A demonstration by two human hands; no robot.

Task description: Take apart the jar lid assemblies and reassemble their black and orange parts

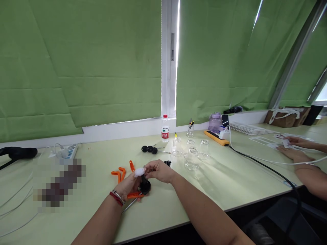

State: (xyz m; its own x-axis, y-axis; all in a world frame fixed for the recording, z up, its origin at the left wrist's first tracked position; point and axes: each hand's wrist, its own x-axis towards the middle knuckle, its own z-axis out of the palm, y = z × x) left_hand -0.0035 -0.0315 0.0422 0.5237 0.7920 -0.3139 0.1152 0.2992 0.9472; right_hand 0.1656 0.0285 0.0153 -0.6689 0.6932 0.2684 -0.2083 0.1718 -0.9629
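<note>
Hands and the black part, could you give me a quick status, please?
Both hands on the black part, white cap on top. Orange clips alongside. Glass cups behind.

Shared workbench in an office-style room

A long pale table [230, 183] ran beneath windows covered by green blinds [102, 68], with power strips [216, 136], trailing cables [268, 168], a water bottle [165, 129] and stacked papers [249, 128], while another person's hands [293, 151] worked alongside.

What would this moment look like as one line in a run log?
left hand: holds black knob part | right hand: pinches white cap | nearby: orange clips, clear glass cups | another person's hands: far right
</note>
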